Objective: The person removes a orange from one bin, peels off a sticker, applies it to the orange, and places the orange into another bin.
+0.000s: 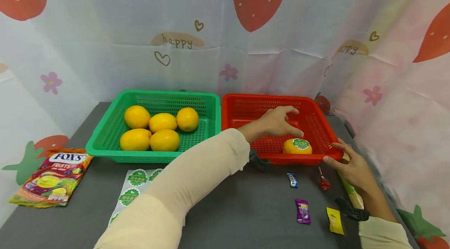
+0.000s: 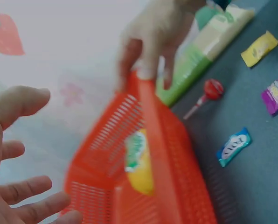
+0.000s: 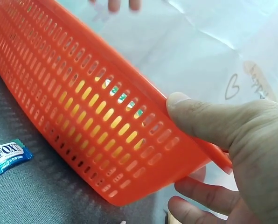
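Right now the dark desk (image 1: 246,210) carries two baskets side by side, touching: a green basket (image 1: 105,139) with five plain yellow fruits (image 1: 162,122) on my left, and a red basket (image 1: 316,124) on my right. My right hand (image 1: 351,167) holds the red basket at its near right corner, thumb curled over the rim and fingers underneath, as the right wrist view shows plainly. My left hand (image 1: 277,122) hovers inside that basket with its grip released, fingers spread and relaxed, just above and beside a yellow fruit bearing a green sticker (image 1: 297,145), not touching it; the fruit lies near the front wall of the red basket. Left of the green basket rests a Fox's candy bag (image 1: 52,178), and in front of that basket lies a sheet of green stickers (image 1: 135,186), partly under my sleeve. Near my right hand, on the desk, lie a long green and cream packet (image 1: 349,192), a red lollipop (image 1: 323,182), a purple candy (image 1: 303,210), a yellow candy (image 1: 335,221) and a small blue candy (image 1: 291,180).
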`<state>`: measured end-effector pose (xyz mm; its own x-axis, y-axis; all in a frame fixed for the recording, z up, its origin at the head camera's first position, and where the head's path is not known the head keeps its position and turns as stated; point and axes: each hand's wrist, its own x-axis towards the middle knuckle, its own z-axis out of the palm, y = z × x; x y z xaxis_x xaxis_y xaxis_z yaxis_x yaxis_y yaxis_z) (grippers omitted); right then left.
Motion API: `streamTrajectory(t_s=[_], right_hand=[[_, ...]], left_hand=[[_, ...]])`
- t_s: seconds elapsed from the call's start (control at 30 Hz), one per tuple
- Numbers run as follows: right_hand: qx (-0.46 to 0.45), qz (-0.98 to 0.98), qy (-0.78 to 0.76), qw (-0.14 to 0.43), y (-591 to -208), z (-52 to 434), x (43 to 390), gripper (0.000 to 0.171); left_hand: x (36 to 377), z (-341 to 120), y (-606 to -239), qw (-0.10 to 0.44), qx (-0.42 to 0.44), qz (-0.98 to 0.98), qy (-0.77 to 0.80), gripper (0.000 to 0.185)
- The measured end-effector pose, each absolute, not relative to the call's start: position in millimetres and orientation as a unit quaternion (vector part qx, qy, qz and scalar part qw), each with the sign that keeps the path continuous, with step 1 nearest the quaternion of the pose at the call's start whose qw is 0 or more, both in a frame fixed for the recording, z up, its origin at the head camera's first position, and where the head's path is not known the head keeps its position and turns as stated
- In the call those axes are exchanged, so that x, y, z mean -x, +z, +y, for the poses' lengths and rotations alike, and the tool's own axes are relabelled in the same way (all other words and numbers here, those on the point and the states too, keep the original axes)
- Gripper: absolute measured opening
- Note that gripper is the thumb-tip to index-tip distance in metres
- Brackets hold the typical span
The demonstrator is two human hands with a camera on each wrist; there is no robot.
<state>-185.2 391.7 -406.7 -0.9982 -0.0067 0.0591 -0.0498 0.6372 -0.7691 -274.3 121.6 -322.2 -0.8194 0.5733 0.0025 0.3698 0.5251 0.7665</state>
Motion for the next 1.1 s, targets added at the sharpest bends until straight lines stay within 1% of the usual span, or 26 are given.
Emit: streamTrajectory(t_s=[0.17,0.37,0.57,0.73,0.8,1.0,1.1], right_hand=[[-0.018,-0.91,0.413,0.028,-406,393,186,0.071],[-0.019,-0.914,0.404,0.025,-403,395,189,0.071],[-0.013,-0.917,0.399,0.016,-406,393,188,0.074],[-0.013,-0.909,0.416,0.002,-411,390,185,0.075],[-0.016,-0.908,0.419,0.006,-411,390,185,0.073],[-0.014,-0.908,0.419,0.011,-407,393,187,0.071],[-0.014,-0.908,0.419,0.012,-405,393,188,0.072]], left_hand=[[258,83,-301,0.097,-0.279,0.85,0.437,0.067],[244,28,-299,0.04,-0.299,0.842,0.446,0.065],[225,-30,-306,-0.013,-0.302,0.824,0.48,0.062],[210,-83,-318,-0.083,-0.28,0.817,0.498,0.061],[207,-102,-323,-0.109,-0.272,0.813,0.503,0.06],[201,-146,-336,-0.152,-0.26,0.798,0.522,0.056],[195,-167,-343,-0.187,-0.248,0.795,0.521,0.055]])
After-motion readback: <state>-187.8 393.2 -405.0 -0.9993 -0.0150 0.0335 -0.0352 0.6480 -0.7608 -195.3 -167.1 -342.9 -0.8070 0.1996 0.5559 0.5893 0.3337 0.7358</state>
